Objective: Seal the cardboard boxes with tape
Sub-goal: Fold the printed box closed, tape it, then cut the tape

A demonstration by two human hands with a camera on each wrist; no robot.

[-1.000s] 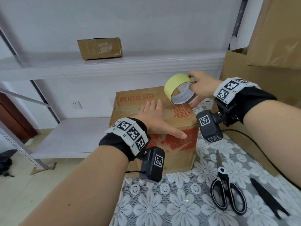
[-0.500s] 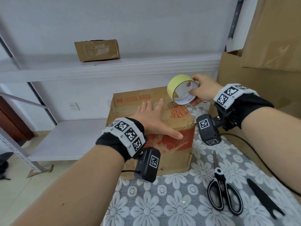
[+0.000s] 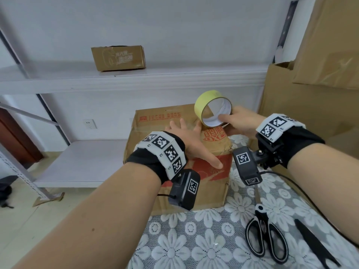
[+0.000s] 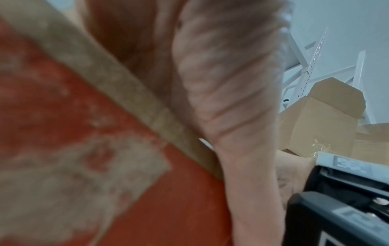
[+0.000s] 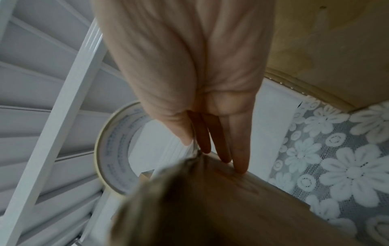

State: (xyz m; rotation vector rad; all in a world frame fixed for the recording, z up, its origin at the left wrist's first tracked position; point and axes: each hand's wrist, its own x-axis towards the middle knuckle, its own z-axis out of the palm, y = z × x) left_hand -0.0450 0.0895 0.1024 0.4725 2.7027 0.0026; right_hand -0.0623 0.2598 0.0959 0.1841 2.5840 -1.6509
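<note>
A brown cardboard box (image 3: 155,121) with red print (image 4: 179,208) stands on the table's far left corner. My left hand (image 3: 191,141) lies flat on its top, fingers spread, thumb down over the near red side. My right hand (image 3: 238,121) grips a roll of yellow tape (image 3: 206,100) at the box's far right corner, thumb inside the white core. In the right wrist view the tape roll (image 5: 113,153) stands on edge just past the box corner (image 5: 210,199), with the fingers (image 5: 238,149) along its rim.
Black scissors (image 3: 265,235) and a black tool (image 3: 314,243) lie on the floral lace tablecloth (image 3: 194,245) near right. Large cardboard boxes (image 3: 310,94) rise at the right. A small box (image 3: 118,58) sits on the white shelf (image 3: 136,78) behind.
My right hand has brought the tape roll down to the box's far right corner. The left hand stays flat on the box top.
</note>
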